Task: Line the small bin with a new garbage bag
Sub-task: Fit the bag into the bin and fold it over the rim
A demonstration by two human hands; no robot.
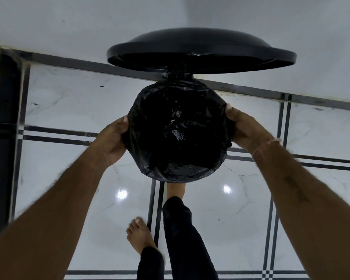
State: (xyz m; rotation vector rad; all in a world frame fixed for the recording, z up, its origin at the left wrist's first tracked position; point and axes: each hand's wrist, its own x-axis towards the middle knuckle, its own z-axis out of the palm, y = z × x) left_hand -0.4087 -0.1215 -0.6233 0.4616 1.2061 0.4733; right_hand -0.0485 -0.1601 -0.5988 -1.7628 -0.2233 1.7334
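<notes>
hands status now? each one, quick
Left hand: closed on the garbage bag at the bin's left rim.
Right hand: closed on the bag at the right rim.

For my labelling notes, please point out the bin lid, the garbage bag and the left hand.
bin lid (pixel 200 50): head view, raised lid's rim.
garbage bag (pixel 170 172): head view, near folded edge.
left hand (pixel 112 138): head view, back of hand.

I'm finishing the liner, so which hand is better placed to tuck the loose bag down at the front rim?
Probably the left hand: it grips the garbage bag lower on the bin's side, nearer the front rim. The right hand sits higher, toward the raised lid.
</notes>
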